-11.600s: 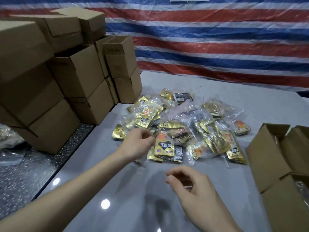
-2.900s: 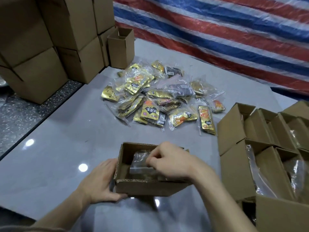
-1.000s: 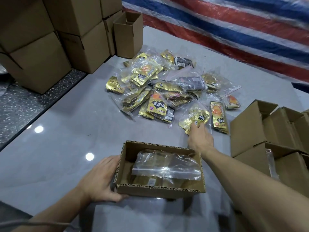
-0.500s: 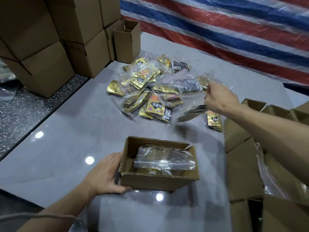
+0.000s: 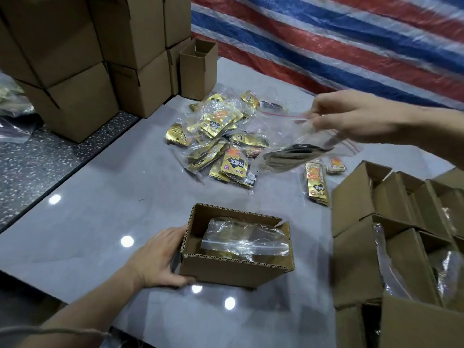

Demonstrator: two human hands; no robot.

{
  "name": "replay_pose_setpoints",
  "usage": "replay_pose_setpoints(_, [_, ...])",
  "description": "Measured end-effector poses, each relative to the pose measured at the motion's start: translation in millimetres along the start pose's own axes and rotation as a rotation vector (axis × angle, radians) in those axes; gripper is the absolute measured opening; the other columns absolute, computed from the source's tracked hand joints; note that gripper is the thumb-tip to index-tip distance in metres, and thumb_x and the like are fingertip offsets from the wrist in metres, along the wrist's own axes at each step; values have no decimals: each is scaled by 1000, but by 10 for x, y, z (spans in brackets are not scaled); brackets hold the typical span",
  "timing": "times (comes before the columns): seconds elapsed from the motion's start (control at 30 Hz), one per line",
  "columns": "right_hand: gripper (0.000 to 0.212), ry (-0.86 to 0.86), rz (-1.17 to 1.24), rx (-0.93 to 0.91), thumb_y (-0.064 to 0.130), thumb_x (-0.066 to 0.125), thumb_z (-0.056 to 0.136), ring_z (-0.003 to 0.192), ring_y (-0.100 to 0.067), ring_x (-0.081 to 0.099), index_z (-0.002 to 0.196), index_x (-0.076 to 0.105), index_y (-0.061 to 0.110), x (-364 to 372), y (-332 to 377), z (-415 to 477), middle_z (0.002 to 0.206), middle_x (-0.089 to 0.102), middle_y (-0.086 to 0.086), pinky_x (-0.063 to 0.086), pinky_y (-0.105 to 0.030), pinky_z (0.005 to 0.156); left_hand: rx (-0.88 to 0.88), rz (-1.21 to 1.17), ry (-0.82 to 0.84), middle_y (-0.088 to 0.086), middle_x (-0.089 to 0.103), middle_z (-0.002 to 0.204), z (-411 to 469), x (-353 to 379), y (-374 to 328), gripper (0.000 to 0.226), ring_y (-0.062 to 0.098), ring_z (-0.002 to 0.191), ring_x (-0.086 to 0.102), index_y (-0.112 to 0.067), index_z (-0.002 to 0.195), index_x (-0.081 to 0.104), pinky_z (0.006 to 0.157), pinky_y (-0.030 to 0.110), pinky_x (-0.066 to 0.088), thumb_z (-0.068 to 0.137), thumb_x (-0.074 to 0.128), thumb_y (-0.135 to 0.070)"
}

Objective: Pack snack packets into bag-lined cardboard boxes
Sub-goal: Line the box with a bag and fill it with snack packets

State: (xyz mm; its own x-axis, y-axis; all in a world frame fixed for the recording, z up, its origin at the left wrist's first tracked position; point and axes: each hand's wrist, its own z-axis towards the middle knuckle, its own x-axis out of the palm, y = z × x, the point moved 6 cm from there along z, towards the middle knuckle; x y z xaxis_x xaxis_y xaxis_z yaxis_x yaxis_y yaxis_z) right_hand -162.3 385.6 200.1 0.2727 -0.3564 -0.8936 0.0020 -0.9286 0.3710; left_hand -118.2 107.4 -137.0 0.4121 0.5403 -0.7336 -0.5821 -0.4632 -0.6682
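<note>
Above pile (image 5: 221, 141), bag (image 5: 291, 156) hangs from right fingers (image 5: 326, 123), left hand (image 5: 158, 259) gripping box (image 5: 233, 271)

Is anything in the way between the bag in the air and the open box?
Nothing visible blocks it. The right hand pinches the hanging bag above the pile; only bare table lies between it and the box. The box is open on top, with a packed bag already lying inside.

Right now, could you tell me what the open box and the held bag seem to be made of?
Open box: corrugated cardboard, matte brown; fluted edge shows along its rim. Held bag: thin clear plastic, glossy, probably zip-seal; contents show through, red strip near top.
</note>
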Motion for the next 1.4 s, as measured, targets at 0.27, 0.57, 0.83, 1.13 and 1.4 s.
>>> replay_pose_setpoints(0.27, [16, 195, 625, 30, 15, 44, 94, 83, -35, 52, 80, 50, 11, 76, 223, -291, 95, 53, -17, 51, -43, 72, -36, 25, 10, -47, 36, 115, -1, 56, 72, 78, -15, 102, 38, -39, 120, 48, 89, 21, 41, 57, 78, -73])
replay_pose_setpoints(0.57, [12, 334, 690, -15, 19, 55, 90, 91, -48, 59, 90, 50, 8, 511, 475, -402, 100, 55, -33, 55, -60, 84, -2, 46, -11, -35, 36, 103, 11, 55, 61, 77, -6, 96, 42, -30, 117, 52, 84, 21, 41, 58, 78, -72])
replay_pose_setpoints(0.83, [25, 392, 726, 124, 5, 39, 101, 62, -18, 56, 80, 48, 14, 1065, 387, -365, 72, 52, -3, 48, -36, 58, -7, 56, -9, -26, 38, 101, 17, 82, 90, 79, 5, 95, 49, -19, 110, 56, 87, 25, 43, 57, 79, -72])
replay_pose_setpoints(1.13, [13, 310, 156, -60, 14, 43, 104, 66, -16, 47, 91, 46, 14, 1691, 264, -223, 73, 57, 3, 41, -35, 65, -7, 25, 1, -26, 40, 108, 23, 33, 34, 87, -3, 100, 42, -17, 123, 57, 92, 19, 36, 57, 79, -70])
replay_pose_setpoints(1.4, [40, -12, -207, -344, 25, 56, 95, 102, -21, 61, 134, 45, 23, 1668, 375, -282, 119, 62, 7, 52, -40, 78, 1, 28, 4, -21, 42, 111, 27, 21, 1, 89, 4, 103, 48, -12, 122, 58, 94, 17, 34, 58, 77, -70])
